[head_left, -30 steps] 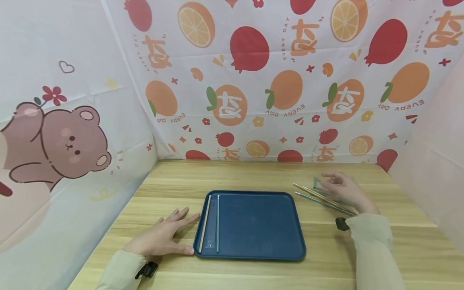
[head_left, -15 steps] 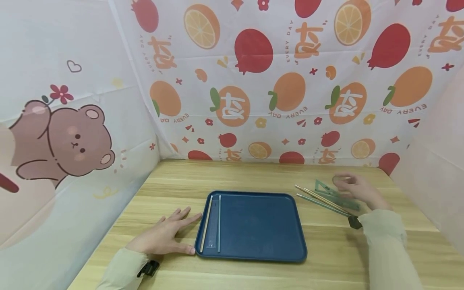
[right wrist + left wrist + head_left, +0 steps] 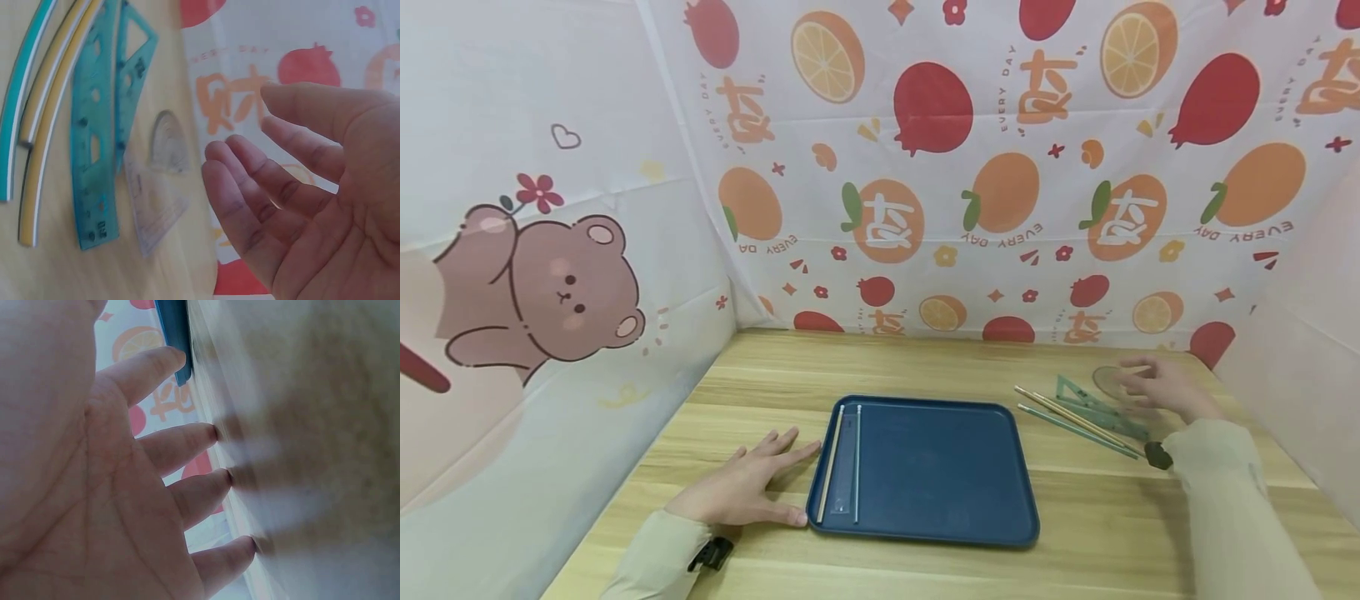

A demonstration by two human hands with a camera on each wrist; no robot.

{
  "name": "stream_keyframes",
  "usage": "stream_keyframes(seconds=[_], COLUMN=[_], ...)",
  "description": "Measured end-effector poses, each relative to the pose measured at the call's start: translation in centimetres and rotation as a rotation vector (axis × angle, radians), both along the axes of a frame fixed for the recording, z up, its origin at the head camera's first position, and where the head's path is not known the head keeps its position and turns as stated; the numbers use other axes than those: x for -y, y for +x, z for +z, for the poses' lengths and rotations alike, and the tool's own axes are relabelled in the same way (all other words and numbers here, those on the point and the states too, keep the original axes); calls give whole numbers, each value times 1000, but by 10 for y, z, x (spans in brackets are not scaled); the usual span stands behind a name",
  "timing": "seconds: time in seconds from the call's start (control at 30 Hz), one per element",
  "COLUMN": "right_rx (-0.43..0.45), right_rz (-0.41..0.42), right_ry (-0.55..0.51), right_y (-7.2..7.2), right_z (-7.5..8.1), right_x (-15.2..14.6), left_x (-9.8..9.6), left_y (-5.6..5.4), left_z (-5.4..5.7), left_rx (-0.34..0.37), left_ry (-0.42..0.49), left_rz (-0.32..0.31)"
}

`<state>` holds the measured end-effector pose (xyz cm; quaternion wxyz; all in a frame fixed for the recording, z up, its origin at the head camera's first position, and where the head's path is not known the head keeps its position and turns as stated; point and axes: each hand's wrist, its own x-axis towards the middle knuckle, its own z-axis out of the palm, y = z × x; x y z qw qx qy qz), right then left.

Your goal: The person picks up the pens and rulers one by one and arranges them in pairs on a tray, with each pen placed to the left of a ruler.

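Observation:
My left hand is spread on the table, thumb and index fingertips right at the left rim of the dark blue tray. In the left wrist view, its fingertips rest on the tabletop. In the tray lie a yellow pencil, a clear ruler and a green pencil. My right hand hovers at the right, fingers loosely bent, holding nothing. Nearest to it is a clear protractor, beside a clear set square, a teal ruler and a teal set square.
Left of the teal ruler in the right wrist view lie two yellow pencils and a green pencil. A fruit-printed cloth hangs behind the wooden table. Another cloth with a bear borders the left side.
My right hand has moved right, away from the pencils, uncovering the teal set square and the protractor. My left hand stays at the tray; the view has shifted slightly.

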<state>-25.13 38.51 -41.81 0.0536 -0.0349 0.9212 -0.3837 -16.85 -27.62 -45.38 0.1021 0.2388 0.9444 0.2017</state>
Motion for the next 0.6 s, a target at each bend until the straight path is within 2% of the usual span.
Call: stream_keyframes(seconds=[0.3, 0.47, 0.6], right_rx=[19, -21, 30], right_rz=[-34, -36, -81], right_ry=[86, 208, 251], right_y=[-10, -16, -21], right_z=[-7, -12, -19], right_x=[-6, -10, -13], left_x=[1, 1, 0], left_y=[1, 0, 0], left_z=[0, 1, 2], left_rx=[9, 7, 12], left_ry=[-3, 2, 3], left_rz=[2, 1, -3])
